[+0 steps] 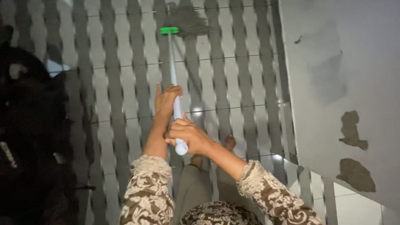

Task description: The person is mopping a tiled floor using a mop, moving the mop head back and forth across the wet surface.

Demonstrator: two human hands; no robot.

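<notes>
View from above, looking down at a person w/ two bare hands on a mop. The mop handle (pixel 174 79) is a pale, thin pole running from near the person's chest out toward the top of the frame. It ends in a green clamp (pixel 169 30) w/ a grey stringy mop head (pixel 186 20) lying on the floor (pixel 116 83), well apart from the feet.

The left hand (pixel 166 102) sits farther down the pole, its grip wrapped loosely around it, index finger pointing up along the shaft. The right hand (pixel 189 135) is at the pole's rounded top end, its grip pressed together around it, knuckles up. Both sleeves are brown-and-cream patterned fabric.

The floor is light tile crossed by dark striped shadows. Bare toes (pixel 230 142) show just below the hands. A pale wall (pixel 346 75) w/ patches of missing plaster stands at right; a dark, unclear shape fills the left edge.

Judging by looks: the pole seems light and stiff, smooth enough to slip, so two spaced hands suit it. The head looks soft, prob. heavier if wet.
</notes>
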